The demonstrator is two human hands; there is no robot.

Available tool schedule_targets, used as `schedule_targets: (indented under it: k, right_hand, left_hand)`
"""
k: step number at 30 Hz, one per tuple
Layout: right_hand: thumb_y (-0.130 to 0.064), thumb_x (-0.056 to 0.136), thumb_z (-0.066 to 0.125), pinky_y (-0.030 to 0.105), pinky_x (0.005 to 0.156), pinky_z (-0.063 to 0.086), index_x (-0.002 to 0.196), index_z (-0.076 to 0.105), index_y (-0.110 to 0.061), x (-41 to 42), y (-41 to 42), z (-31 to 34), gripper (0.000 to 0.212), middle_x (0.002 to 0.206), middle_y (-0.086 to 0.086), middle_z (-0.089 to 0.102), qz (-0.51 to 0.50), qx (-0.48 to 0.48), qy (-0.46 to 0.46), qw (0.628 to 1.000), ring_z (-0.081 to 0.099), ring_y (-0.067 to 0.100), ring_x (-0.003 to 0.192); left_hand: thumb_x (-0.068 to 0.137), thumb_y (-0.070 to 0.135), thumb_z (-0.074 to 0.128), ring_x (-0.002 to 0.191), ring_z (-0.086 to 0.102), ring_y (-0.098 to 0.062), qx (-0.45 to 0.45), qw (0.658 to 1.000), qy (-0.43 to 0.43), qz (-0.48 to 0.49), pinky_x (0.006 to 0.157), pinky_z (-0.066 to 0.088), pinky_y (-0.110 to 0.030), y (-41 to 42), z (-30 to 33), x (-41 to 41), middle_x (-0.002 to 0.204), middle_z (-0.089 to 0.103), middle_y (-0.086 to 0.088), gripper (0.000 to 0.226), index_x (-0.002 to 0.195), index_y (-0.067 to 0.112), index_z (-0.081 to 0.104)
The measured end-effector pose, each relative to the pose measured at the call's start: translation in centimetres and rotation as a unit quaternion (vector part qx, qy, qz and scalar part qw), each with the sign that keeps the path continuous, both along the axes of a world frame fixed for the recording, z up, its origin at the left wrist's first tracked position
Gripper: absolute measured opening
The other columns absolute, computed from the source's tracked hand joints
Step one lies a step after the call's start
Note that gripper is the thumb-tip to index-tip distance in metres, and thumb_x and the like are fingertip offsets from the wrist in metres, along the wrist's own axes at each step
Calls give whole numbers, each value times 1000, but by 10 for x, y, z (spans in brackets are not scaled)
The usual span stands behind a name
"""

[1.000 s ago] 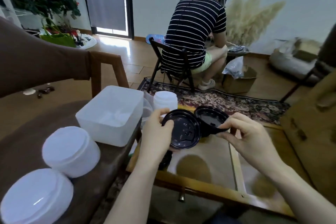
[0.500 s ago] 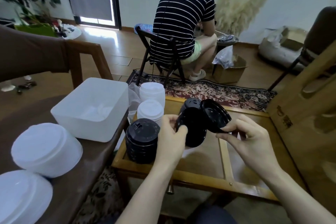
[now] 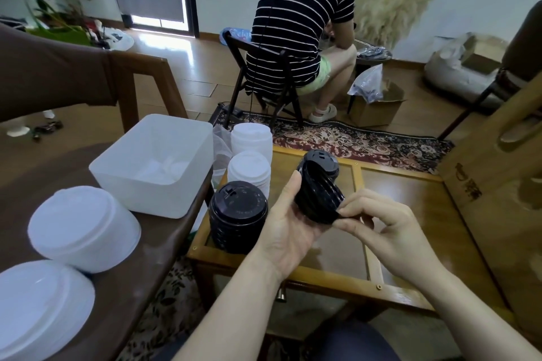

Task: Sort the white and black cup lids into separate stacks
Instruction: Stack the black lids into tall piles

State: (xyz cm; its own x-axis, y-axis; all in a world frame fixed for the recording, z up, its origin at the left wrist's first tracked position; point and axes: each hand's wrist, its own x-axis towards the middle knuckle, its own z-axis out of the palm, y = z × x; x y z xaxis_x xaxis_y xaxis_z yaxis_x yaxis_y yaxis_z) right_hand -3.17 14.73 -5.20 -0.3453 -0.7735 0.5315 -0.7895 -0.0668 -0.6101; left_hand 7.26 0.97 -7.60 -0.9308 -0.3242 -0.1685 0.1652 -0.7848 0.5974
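My left hand [image 3: 289, 223] grips a nested bundle of black cup lids [image 3: 318, 187], held tilted above the glass-topped table [image 3: 404, 208]. My right hand [image 3: 378, 226] pinches the rim of the bundle's nearest lid between thumb and fingers. A stack of black lids [image 3: 238, 220] stands on the table's left corner. Behind it stand two stacks of white lids [image 3: 249, 170], one nearer and one farther [image 3: 251, 138].
A white plastic bin [image 3: 155, 167] and two upturned white bowls [image 3: 82, 228] [image 3: 41, 308] sit on the brown surface at left. A person in a striped shirt sits on a folding chair [image 3: 264, 82] beyond the table. A wooden panel [image 3: 498, 179] rises at right.
The view tilted down, bringing the table stacks into view. The two black lids held apart earlier are now joined into one bundle in my left hand, with my right hand at its rim.
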Motion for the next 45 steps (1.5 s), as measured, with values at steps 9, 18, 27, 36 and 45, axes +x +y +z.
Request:
schedule_targets:
  k: [9, 18, 27, 36, 45]
  right_hand:
    - [-32, 86, 65, 23, 64, 45, 83, 64, -24, 12, 5, -7, 9, 83, -13, 62, -4, 54, 7, 999, 59, 8, 74]
    - [-22, 91, 59, 18, 51, 40, 88, 59, 2, 16, 9, 13, 24, 61, 12, 55, -114, -3, -293, 949, 48, 13, 53]
    - [-27, 90, 62, 21, 64, 49, 99, 60, 1, 16, 7, -1, 30, 80, 4, 65, -2, 87, -418, 904, 57, 12, 71]
    - [-43, 87, 67, 35, 82, 58, 121, 58, -9, 26, 4, 0, 50, 107, 13, 72, -25, 109, -478, 871, 70, 28, 98]
    - [-34, 84, 70, 51, 91, 49, 123, 59, -4, 32, -4, -1, 50, 115, 22, 68, -24, 68, -529, 846, 63, 39, 108]
  left_hand:
    - [72, 43, 74, 98, 68, -26, -27, 999, 20, -29, 84, 56, -45, -3, -7, 4, 109, 69, -16, 36, 99, 20, 80]
    - [75, 37, 80, 123, 57, -12, -310, 944, -65, 93, 102, 51, -31, 1, 1, 16, 137, 55, 3, 87, 150, 28, 37]
    - [66, 57, 73, 137, 35, 0, -606, 789, -91, 48, 115, 35, -36, 2, -4, 16, 142, 33, 24, 118, 154, 51, -6]
    - [77, 60, 71, 132, 32, -11, -752, 649, -112, 39, 108, 39, -37, 5, -8, 18, 138, 30, 11, 113, 157, 38, -5]
    - [79, 62, 62, 139, 31, -20, -817, 555, -110, 112, 111, 38, -37, 9, -3, 28, 150, 29, -3, 109, 158, 32, -7]
